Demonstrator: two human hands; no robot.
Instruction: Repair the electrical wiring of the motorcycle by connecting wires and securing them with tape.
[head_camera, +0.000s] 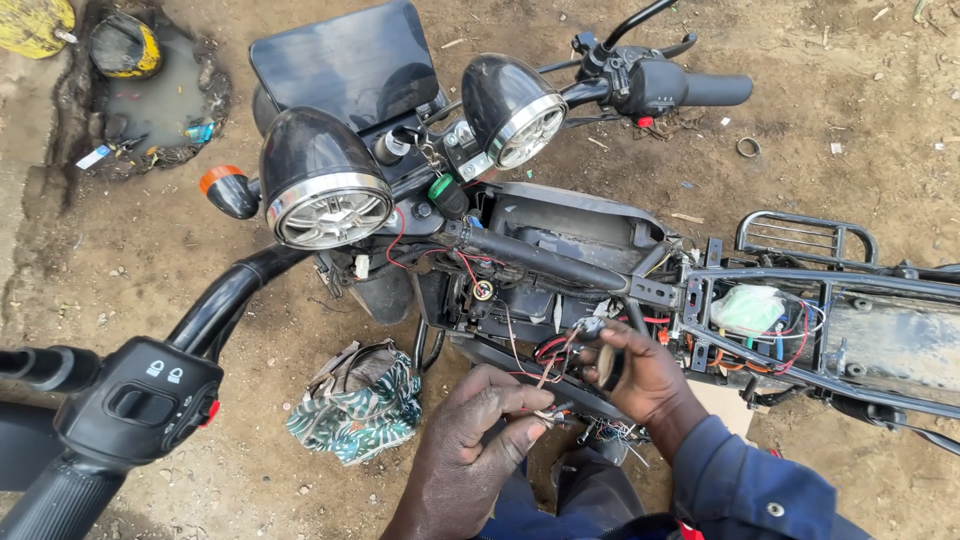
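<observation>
Ribbed rubber handlebar grip (50, 500), left hand (470, 455) pinching thin wires (548, 370), right hand (640, 375)

Hands (480, 440) on motorcycle (560, 260) wires (548, 360)

Left hand (470, 445) palm-down, fingers (510, 400) curled in a pinch; right hand (640, 375) clenched, blue-sleeved.

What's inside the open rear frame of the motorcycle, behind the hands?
Inside the rear frame: a crumpled green plastic bag and red and blue wires. What the bag covers is hidden.
</observation>
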